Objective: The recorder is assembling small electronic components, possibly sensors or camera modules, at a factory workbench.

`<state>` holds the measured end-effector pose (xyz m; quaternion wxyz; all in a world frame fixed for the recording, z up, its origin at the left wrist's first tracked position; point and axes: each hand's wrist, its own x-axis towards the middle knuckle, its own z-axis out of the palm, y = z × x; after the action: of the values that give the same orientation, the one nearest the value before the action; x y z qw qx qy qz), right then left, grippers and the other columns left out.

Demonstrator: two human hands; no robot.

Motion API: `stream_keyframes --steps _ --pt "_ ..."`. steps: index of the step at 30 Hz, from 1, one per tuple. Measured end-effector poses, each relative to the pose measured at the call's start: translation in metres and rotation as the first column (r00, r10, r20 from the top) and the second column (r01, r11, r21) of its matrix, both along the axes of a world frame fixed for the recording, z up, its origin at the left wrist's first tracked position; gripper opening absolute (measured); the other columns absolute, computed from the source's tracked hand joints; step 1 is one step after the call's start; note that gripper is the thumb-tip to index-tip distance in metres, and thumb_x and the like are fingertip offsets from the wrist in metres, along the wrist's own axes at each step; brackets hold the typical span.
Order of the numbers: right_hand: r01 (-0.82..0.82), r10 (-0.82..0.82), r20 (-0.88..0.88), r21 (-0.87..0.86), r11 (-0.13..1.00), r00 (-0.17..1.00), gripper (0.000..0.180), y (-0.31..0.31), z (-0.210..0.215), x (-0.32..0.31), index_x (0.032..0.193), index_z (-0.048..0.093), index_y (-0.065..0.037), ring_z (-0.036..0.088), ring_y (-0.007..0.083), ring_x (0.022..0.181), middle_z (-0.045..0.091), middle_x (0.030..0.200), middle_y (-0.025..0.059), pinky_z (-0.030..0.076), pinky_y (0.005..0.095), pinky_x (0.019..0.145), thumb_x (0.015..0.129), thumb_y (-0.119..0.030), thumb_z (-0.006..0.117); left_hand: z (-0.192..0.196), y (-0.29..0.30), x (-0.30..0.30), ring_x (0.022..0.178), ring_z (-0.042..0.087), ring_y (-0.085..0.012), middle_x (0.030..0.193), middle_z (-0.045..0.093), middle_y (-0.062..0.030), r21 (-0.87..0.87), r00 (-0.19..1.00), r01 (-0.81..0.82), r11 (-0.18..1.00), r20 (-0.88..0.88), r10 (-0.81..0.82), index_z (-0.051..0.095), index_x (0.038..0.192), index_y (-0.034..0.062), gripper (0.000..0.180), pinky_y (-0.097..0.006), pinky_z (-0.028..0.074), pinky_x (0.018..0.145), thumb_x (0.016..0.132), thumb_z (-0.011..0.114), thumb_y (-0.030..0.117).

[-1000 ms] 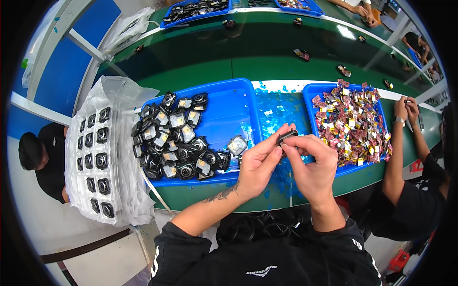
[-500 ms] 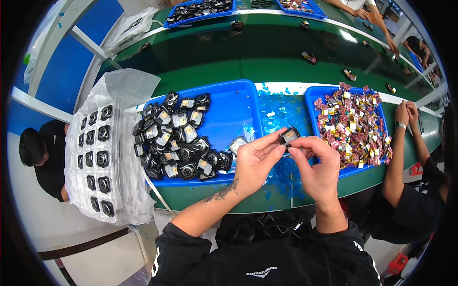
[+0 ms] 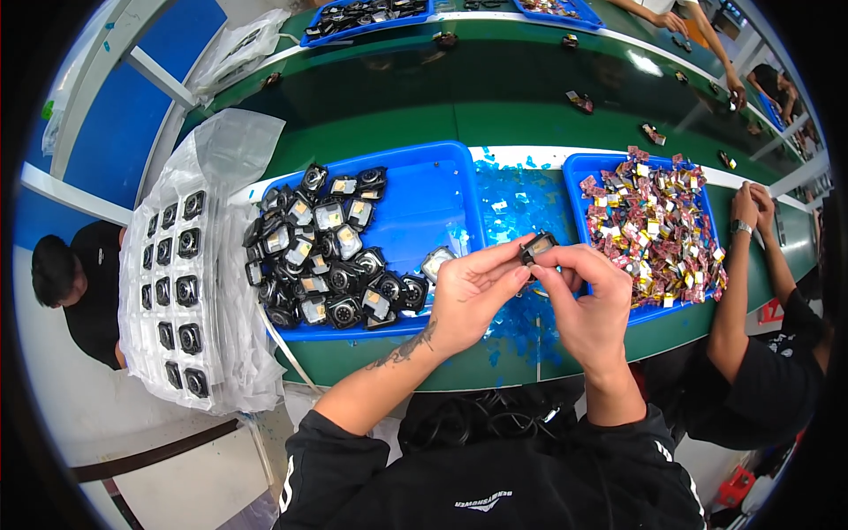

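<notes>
Small black part held in both my hands

My left hand [image 3: 470, 296] and right hand [image 3: 590, 305] pinch the small black part [image 3: 536, 248] above the blue tray [image 3: 422, 208].

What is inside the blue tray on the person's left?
The blue tray holds a heap of small black parts with pale or metal faces, filling its left half; the right half shows bare blue floor. Whatever lies beneath the heap is covered, and the left hand hides the near right corner.
</notes>
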<state>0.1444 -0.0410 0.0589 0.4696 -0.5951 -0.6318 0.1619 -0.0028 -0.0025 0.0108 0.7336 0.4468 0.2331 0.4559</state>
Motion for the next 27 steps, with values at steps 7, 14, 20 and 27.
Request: stream_keyframes --steps 7,14,20,27 --pt "-0.017 0.016 -0.073 -0.014 1.000 0.997 0.011 0.003 0.000 -0.001 0.086 0.069 -0.002 0.054 0.0129 0.054 0.066 0.076 0.0076 0.044 0.0258 0.050 0.077 0.002 0.073 -0.001 0.002 0.000 0.113 0.060 -0.0226 0.124 0.060 -0.0192 -0.011 1.000 0.012 1.000 0.004 -0.012 0.049 0.131 -0.0108 0.040 -0.034 0.050 0.098 0.093 0.056 -0.002" --pt "-0.048 0.046 -0.029 -0.064 0.997 0.999 0.012 0.005 0.002 0.005 0.085 0.068 -0.003 0.053 0.0128 0.054 0.066 0.075 0.0068 0.044 0.0260 0.051 0.075 0.003 0.073 -0.005 0.003 -0.005 0.113 0.057 -0.0156 0.127 0.059 -0.0158 0.018 0.997 0.074 0.997 -0.019 -0.074 0.046 0.135 -0.0092 0.043 -0.028 0.049 0.097 0.095 0.056 0.000" --pt "-0.002 0.000 -0.019 -0.079 0.997 1.000 0.019 0.004 0.004 0.006 0.073 0.059 -0.002 0.051 0.0140 0.055 0.059 0.069 0.0052 0.042 0.0273 0.051 0.070 0.001 0.078 -0.003 0.000 -0.005 0.106 0.059 -0.0132 0.122 0.061 -0.0139 0.020 0.995 0.070 0.997 -0.069 -0.069 0.048 0.134 -0.0084 0.040 -0.026 0.050 0.093 0.095 0.056 0.000" --pt "-0.016 0.016 -0.014 -0.019 1.000 1.000 0.031 0.009 -0.002 0.009 0.070 0.048 -0.004 0.048 0.0177 0.062 0.047 0.069 0.0059 0.040 0.0299 0.055 0.067 0.002 0.079 -0.002 0.001 -0.004 0.097 0.064 -0.0131 0.113 0.066 -0.0154 0.010 0.995 0.025 1.000 -0.102 -0.023 0.052 0.129 -0.0102 0.038 -0.026 0.053 0.085 0.094 0.058 0.001"
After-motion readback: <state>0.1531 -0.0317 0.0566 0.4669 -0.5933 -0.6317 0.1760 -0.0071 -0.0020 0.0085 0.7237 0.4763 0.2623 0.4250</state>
